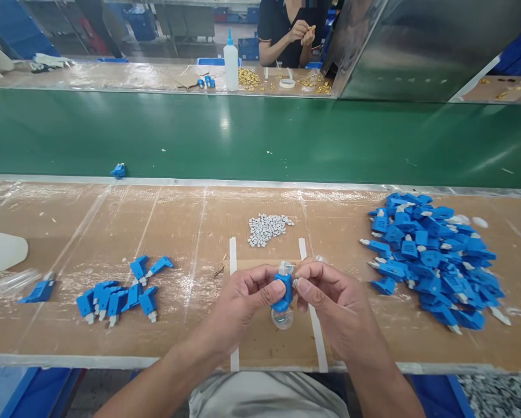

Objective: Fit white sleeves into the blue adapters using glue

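In my left hand (254, 293) is a blue plastic part (283, 293) with a whitish tip, held upright between thumb and fingers. My right hand (330, 296) is closed in a pinch against the part's right side, with a small grey piece (295, 283) at its fingertips. A thin pale line sticks out near the whitish tip; what it is I cannot make out. Just below the blue part sits a small clear round cup (282, 319). Beyond my hands lies a pile of small grey pieces (266, 229).
A large heap of blue parts (430, 255) lies on the right, a smaller group (112, 299) on the left. One blue part (119, 170) rests at the edge of the green belt (225, 133). Across it are a white bottle (231, 64) and a person (290, 35) handling a gold-coloured piece.
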Demonstrator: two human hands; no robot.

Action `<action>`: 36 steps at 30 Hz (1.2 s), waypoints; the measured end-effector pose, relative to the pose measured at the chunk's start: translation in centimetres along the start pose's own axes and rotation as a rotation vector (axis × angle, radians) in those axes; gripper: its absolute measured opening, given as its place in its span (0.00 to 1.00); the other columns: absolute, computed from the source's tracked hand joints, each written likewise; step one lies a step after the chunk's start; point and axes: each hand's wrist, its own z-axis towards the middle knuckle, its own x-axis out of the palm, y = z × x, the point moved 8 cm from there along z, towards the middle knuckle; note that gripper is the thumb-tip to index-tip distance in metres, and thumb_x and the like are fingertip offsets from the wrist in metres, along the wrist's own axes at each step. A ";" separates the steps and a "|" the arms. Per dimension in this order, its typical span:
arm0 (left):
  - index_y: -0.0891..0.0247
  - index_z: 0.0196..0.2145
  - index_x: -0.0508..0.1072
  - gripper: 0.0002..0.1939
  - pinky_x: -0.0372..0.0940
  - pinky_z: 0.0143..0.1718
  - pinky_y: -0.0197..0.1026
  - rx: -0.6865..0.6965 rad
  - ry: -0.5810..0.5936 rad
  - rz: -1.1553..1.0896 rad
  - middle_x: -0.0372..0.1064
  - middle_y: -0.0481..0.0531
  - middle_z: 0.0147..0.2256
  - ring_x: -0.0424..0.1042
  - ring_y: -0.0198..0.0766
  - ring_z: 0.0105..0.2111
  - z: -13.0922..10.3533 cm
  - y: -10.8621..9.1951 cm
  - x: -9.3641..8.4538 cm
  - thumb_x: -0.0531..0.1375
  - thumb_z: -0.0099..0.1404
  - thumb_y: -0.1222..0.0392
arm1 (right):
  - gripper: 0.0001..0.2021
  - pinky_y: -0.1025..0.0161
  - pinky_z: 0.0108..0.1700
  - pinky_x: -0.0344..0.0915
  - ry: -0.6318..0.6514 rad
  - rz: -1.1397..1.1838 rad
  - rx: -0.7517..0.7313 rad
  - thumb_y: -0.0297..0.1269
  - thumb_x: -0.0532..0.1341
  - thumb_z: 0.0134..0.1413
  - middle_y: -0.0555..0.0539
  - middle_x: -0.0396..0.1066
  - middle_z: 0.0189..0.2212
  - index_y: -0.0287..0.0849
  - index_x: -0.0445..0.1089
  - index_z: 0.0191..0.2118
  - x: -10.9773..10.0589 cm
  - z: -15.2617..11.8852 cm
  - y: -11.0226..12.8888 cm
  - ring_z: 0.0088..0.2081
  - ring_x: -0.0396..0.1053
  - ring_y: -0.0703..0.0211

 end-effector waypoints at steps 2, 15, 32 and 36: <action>0.65 0.40 0.81 0.12 0.60 0.37 0.36 0.013 0.004 -0.006 0.69 0.52 0.31 0.64 0.34 0.31 0.0 0.0 0.0 0.64 0.67 0.53 | 0.07 0.66 0.30 0.68 -0.012 0.002 -0.007 0.40 0.66 0.64 0.49 0.68 0.32 0.43 0.76 0.37 0.1 -0.1 0.1 0.29 0.68 0.62; 0.63 0.44 0.82 0.14 0.62 0.37 0.37 0.100 -0.044 0.106 0.70 0.51 0.31 0.67 0.36 0.33 0.1 0.1 -0.6 0.64 0.67 0.52 | 0.05 0.63 0.38 0.68 -0.121 -0.290 -0.142 0.38 0.65 0.65 0.49 0.69 0.34 0.46 0.75 0.37 0.6 -0.7 1.4 0.35 0.69 0.58; 0.65 0.33 0.76 0.13 0.59 0.37 0.39 0.363 0.039 0.655 0.66 0.49 0.30 0.65 0.36 0.34 0.0 -3.0 2.3 0.57 0.72 0.56 | 0.13 0.76 0.18 0.57 -0.008 0.299 0.109 0.39 0.75 0.50 0.51 0.67 0.28 0.40 0.72 0.26 -0.7 0.4 -1.2 0.23 0.61 0.69; 0.63 0.36 0.79 0.13 0.60 0.38 0.39 0.297 0.104 0.670 0.68 0.49 0.31 0.66 0.36 0.35 1.5 -3.4 2.8 0.58 0.71 0.54 | 0.18 0.78 0.17 0.54 -0.032 0.287 0.167 0.45 0.76 0.49 0.54 0.63 0.22 0.41 0.70 0.28 -2.0 0.8 -1.8 0.20 0.57 0.70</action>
